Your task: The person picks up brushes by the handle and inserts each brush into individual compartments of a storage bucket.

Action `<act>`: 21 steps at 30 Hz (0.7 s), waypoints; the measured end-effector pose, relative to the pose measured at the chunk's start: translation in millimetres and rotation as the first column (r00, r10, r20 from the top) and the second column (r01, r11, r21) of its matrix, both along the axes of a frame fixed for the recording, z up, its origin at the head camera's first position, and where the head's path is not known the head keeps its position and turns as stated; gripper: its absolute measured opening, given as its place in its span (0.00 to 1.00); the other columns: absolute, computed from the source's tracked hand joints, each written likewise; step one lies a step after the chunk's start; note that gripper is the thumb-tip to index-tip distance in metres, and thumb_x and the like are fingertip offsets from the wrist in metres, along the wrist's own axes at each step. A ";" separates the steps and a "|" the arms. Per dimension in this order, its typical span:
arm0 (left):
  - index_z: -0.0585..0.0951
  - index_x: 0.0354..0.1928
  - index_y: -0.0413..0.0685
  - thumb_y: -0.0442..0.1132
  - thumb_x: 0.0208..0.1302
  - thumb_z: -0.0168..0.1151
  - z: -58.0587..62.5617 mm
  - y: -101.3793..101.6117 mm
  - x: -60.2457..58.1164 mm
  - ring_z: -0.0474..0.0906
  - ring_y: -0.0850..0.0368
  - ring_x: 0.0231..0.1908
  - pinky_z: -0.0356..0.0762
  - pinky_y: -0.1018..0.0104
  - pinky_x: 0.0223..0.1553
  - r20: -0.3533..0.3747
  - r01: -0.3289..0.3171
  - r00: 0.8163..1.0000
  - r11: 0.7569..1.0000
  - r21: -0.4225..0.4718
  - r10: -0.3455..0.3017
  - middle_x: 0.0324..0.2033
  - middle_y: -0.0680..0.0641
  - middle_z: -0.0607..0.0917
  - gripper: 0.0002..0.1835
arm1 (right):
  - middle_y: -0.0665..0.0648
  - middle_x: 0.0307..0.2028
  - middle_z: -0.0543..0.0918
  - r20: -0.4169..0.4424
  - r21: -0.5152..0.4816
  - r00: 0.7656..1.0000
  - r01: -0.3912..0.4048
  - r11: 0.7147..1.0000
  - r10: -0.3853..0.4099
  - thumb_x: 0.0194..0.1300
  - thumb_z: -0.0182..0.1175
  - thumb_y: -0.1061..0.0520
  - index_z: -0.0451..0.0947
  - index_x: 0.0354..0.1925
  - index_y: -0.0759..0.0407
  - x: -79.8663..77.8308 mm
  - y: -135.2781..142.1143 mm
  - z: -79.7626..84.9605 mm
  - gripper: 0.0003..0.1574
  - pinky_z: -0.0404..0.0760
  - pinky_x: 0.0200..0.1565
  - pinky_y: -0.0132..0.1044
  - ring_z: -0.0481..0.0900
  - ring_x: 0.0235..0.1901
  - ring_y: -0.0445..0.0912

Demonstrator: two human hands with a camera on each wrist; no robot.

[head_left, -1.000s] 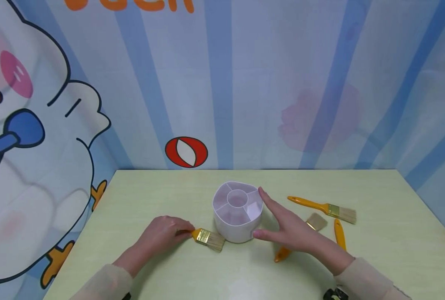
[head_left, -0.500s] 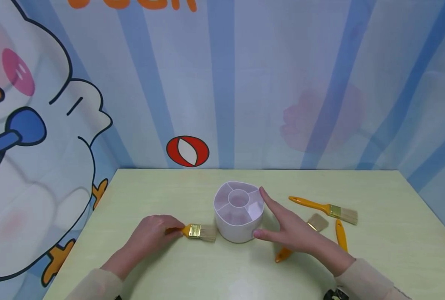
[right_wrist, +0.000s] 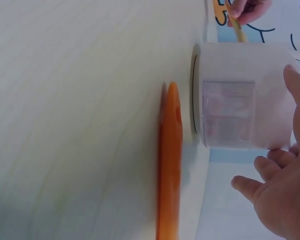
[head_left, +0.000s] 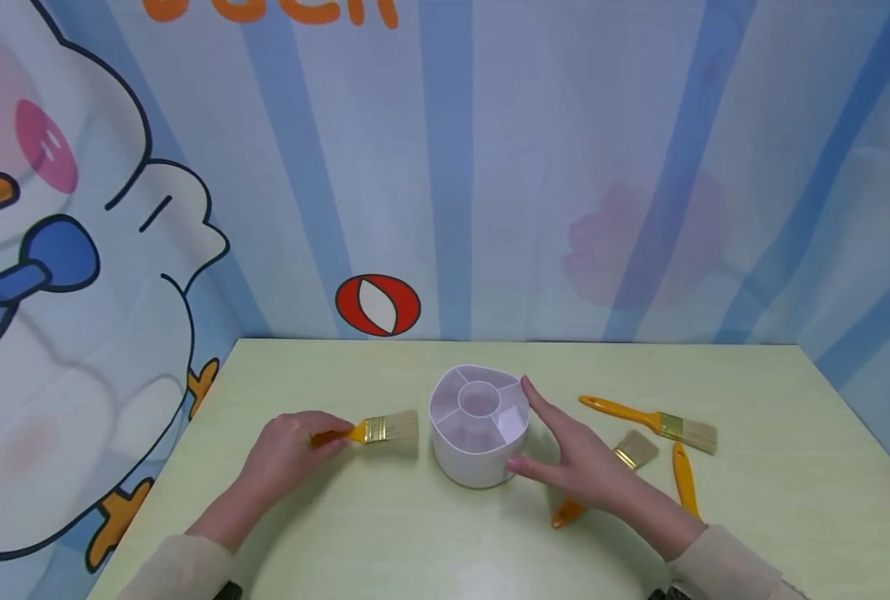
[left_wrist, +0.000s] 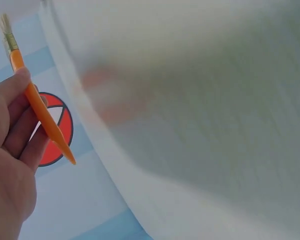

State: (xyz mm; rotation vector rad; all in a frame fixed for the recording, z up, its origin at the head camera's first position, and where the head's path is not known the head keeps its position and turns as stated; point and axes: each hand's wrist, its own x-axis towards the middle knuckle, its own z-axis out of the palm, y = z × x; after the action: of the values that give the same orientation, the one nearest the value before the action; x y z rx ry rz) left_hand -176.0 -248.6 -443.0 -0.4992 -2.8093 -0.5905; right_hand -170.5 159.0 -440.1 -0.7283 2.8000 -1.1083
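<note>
My left hand (head_left: 287,450) pinches a flat paintbrush (head_left: 376,429) by its orange handle, bristles toward the right. In the left wrist view, thumb and fingers grip the paintbrush (left_wrist: 40,107) around mid-handle, bristles up. A pale lilac round desk organizer (head_left: 475,462) stands upright mid-table, its visible compartments bare. Against its right side my right hand (head_left: 583,462) rests with fingers spread, index tip at the rim and thumb low on the near wall. The right wrist view has that hand (right_wrist: 290,190) beside the organizer (right_wrist: 230,65), several fingers extended off it.
Three more paintbrushes lie right of the organizer: one at the back (head_left: 621,408), one partly beneath my right hand (head_left: 637,447), and one with only its handle showing (head_left: 683,483). A printed cloth backdrop (head_left: 520,167) rises behind the table's far edge.
My left hand has moved left and away from me with the paintbrush, drawing its bristles off the organizer's base. The bristles swung from slanting toward me to pointing right. My right hand stayed put.
</note>
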 end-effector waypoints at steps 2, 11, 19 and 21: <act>0.94 0.48 0.50 0.36 0.60 0.82 2.7 0.7 -1.4 0.90 0.49 0.46 0.90 0.48 0.52 -0.008 -0.012 1.000 0.999 0.036 0.012 0.43 0.50 0.94 0.14 | 0.60 0.83 0.58 -0.012 -0.005 1.000 0.011 1.000 -0.011 0.69 0.72 0.35 0.46 0.87 0.53 -0.1 -0.9 -1.6 0.66 0.71 0.72 0.66 0.64 0.78 0.66; 0.93 0.50 0.47 0.35 0.63 0.79 17.4 12.9 -8.4 0.90 0.47 0.46 0.92 0.54 0.47 0.012 -0.060 0.998 0.970 0.236 0.059 0.46 0.46 0.93 0.14 | 0.57 0.81 0.63 -0.062 -0.046 0.997 0.044 0.998 -0.047 0.69 0.73 0.37 0.50 0.87 0.54 -0.3 -5.8 -6.4 0.64 0.74 0.71 0.63 0.69 0.76 0.63; 0.92 0.53 0.44 0.36 0.66 0.77 31.9 35.3 -18.0 0.92 0.48 0.45 0.91 0.67 0.45 0.132 -0.108 0.990 0.842 0.528 0.044 0.47 0.43 0.93 0.14 | 0.60 0.79 0.68 -0.050 -0.080 0.996 0.068 0.994 -0.072 0.68 0.74 0.39 0.50 0.87 0.53 -0.1 -8.0 -9.6 0.64 0.76 0.69 0.61 0.74 0.72 0.64; 0.91 0.54 0.45 0.37 0.67 0.76 35.5 41.3 -19.9 0.91 0.49 0.46 0.90 0.69 0.46 0.172 -0.136 0.984 0.797 0.588 0.041 0.48 0.43 0.92 0.14 | 0.61 0.79 0.68 -0.044 -0.084 0.996 0.069 0.994 -0.073 0.68 0.74 0.38 0.50 0.87 0.53 -0.1 -8.8 -10.1 0.64 0.77 0.69 0.61 0.74 0.72 0.64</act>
State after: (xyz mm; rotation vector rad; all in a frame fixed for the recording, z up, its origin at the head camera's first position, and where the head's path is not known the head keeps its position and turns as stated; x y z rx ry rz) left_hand -196.0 -207.3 -407.6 -0.1920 -2.5400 -1.4785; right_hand -170.6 150.2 -450.1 -0.6745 2.8549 -1.2409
